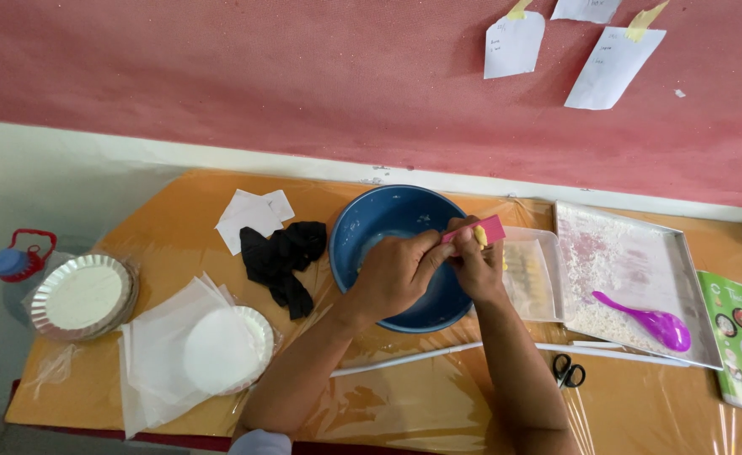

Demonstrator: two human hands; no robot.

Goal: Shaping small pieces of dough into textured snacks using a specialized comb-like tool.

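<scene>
In front of me stands a blue bowl; its inside looks almost empty, with only a pale smear on the bottom. Just right of it lies a clear plastic box, and something pale yellow in rows shows through it, but I cannot tell what it is. Further right is a metal tray dusted with white flour, and a purple spoon lies in it. On the left side are two foil plates, each with white paper inside, one of them on a pile of clear sheets. My left hand is over the bowl with fingers closed, pinching one end of a pink scraper. My right hand is touching it from the other side, fingers curled around the scraper, and a small bit of yellow dough sits between my fingertips. My hands hide part of the bowl and most of the dough. A black cloth lies left of the bowl, small scissors near my right arm.
</scene>
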